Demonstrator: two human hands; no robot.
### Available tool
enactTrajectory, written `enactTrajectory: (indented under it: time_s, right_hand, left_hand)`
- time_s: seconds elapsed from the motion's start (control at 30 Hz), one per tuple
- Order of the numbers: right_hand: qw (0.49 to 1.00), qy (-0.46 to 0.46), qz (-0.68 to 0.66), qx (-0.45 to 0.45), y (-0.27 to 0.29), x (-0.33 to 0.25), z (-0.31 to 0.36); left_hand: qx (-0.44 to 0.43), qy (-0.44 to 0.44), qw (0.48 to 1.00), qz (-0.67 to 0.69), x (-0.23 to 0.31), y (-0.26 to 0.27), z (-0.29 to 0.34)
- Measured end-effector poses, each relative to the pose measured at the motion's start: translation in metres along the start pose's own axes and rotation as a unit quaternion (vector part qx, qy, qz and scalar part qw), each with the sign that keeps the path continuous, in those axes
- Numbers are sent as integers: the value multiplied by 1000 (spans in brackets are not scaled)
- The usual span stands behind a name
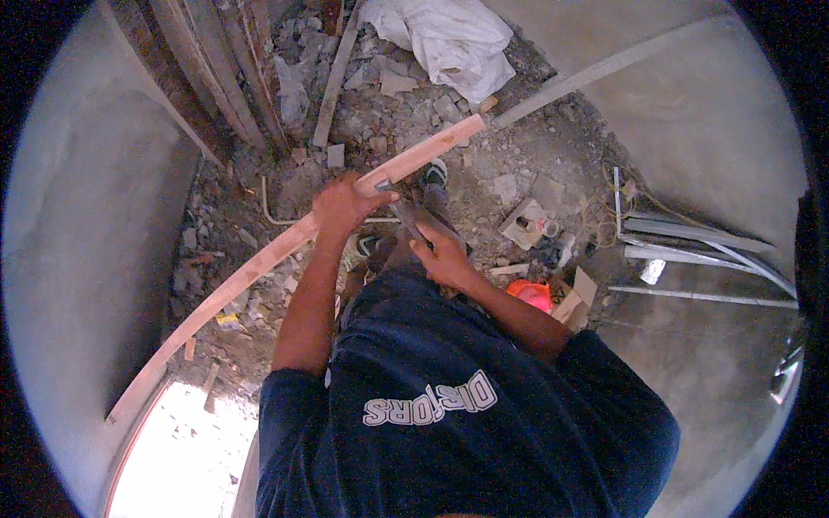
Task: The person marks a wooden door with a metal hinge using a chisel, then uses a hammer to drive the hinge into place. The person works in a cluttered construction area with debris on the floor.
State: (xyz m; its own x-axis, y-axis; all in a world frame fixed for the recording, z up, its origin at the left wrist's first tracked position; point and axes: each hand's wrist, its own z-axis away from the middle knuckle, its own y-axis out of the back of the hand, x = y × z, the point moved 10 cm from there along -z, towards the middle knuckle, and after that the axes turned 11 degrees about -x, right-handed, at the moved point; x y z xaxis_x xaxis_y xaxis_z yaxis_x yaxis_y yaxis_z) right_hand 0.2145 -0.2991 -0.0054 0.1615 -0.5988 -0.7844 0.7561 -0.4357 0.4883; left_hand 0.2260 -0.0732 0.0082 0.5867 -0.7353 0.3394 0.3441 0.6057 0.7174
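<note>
A long, narrow, reddish wooden board (259, 262) runs slantwise across the view, from lower left to upper middle. My left hand (341, 207) is closed round it near the middle, with the thumb pointing to the right. In my right hand (443, 256) is a short hand tool (404, 213) with a dark shank and a grey metal end. That end meets or nearly meets the board's near edge beside my left thumb. Whether it is a hammer or a chisel I cannot tell.
Broken rubble covers the ground. Timber planks (203, 69) lean at upper left, near a white sack (449, 43). To the right lie an orange-red object (528, 293), a cardboard box (577, 298) and metal channels (691, 246). Grey walls (95, 224) stand on both sides.
</note>
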Motion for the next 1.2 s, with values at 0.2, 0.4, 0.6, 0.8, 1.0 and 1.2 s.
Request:
enactTrajectory:
  time_s: [0.2,0.4,0.6,0.8,1.0,1.2]
  right_hand:
    - [986,-120,-79,-90,2,-11,3]
    - [977,-147,-79,-132,-6,-1,-15]
    - [979,-119,-119,-112,-12,6,-17]
    - [993,-84,-18,-83,-3,-8,-3]
    - [991,-97,-6,-97,-10,-3,-5]
    - [987,-116,-56,-98,-11,-10,-21]
  left_hand:
    - [13,28,1000,1,-3,-2,-1]
    - [77,-6,997,5,-3,0,-4]
    - [30,11,999,-1,-1,2,-2]
    - [25,-12,1000,-8,0,2,-2]
    - [8,-8,1000,-10,-4,-4,-4]
    - [84,-32,996,-3,-13,-8,-11]
